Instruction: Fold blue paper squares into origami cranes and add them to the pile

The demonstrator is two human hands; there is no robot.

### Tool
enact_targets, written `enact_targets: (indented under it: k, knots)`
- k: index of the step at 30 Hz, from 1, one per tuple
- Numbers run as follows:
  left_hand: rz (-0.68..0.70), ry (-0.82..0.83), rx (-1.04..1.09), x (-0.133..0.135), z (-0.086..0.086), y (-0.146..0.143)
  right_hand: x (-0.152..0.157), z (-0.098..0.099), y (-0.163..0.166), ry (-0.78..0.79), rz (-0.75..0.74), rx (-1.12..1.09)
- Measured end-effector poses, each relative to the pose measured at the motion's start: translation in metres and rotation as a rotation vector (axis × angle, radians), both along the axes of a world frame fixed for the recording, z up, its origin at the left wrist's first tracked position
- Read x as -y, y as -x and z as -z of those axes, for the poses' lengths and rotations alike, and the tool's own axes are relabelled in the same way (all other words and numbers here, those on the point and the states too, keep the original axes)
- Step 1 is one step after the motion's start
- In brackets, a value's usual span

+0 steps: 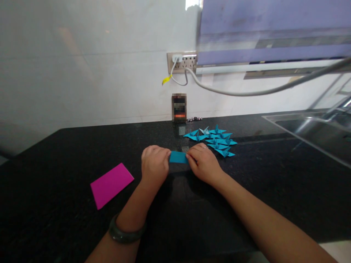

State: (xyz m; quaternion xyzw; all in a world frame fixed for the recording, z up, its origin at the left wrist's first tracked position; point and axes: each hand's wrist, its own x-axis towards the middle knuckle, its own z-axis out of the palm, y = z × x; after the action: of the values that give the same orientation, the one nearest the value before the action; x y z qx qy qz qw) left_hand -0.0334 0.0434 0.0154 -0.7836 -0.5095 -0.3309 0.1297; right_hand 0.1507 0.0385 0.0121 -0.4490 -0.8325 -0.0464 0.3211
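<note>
A small blue sheet of paper (178,157) lies folded on the black counter (55,160) between my two hands. My left hand (154,163) pinches its left end with curled fingers. My right hand (203,163) pinches the right end the same way. Just behind my right hand sits a cluster of several folded blue paper cranes (216,140). A dark bangle (124,233) is on my left wrist.
A magenta sheet of paper (111,184) lies flat at the left. A small dark box (179,107) stands against the white wall under a power socket (182,62) with white cables. A steel sink (315,128) is at the right.
</note>
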Motion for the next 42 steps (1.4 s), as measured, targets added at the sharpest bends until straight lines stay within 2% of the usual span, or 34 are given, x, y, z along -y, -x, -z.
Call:
enact_targets:
  k: [1,3,6,8,10,14,18,22,24,26,28,30,34,40,42]
  knots:
    - [-0.067,-0.016,0.064,-0.001,0.0,0.002,-0.001,-0.001,-0.002,-0.001,0.027,-0.012]
    - [-0.107,-0.029,0.189,-0.002,0.0,0.002,-0.002,-0.002,-0.004,0.003,0.039,-0.026]
    - [0.065,0.058,0.289,0.0,0.003,-0.004,-0.001,-0.001,-0.002,0.014,-0.038,-0.041]
    - [0.176,0.189,0.279,0.002,0.006,-0.009,0.001,0.0,0.001,0.024,-0.081,-0.043]
    - [0.21,0.268,0.301,0.003,0.009,-0.011,0.002,0.001,0.003,0.04,-0.096,-0.035]
    - [0.173,0.273,0.359,0.002,0.01,-0.01,0.003,0.001,0.005,0.095,-0.048,-0.009]
    - [0.073,0.313,0.449,0.0,0.008,-0.005,-0.002,0.002,-0.002,0.164,0.141,0.011]
    - [0.03,0.398,0.683,-0.002,0.008,-0.007,-0.008,0.006,-0.007,0.198,0.197,-0.13]
    - [0.042,0.476,0.941,-0.003,0.007,-0.011,-0.009,0.009,-0.005,0.226,0.164,-0.306]
    - [0.089,0.657,1.174,-0.002,0.007,-0.015,-0.007,0.011,-0.001,0.285,0.108,-0.46]
    - [0.172,0.896,1.276,0.001,0.006,-0.019,-0.004,0.014,0.005,0.355,0.06,-0.537]
    - [0.224,1.023,1.372,0.004,0.005,-0.021,-0.002,0.015,0.009,0.408,0.03,-0.568]
    - [0.222,0.981,1.564,0.005,0.005,-0.022,-0.001,0.015,0.011,0.463,0.005,-0.559]
    - [0.078,0.707,1.755,-0.004,0.002,-0.015,-0.005,0.015,0.007,0.472,0.083,-0.518]
    - [0.078,0.72,1.754,-0.004,0.001,-0.015,-0.005,0.014,0.007,0.478,0.094,-0.581]
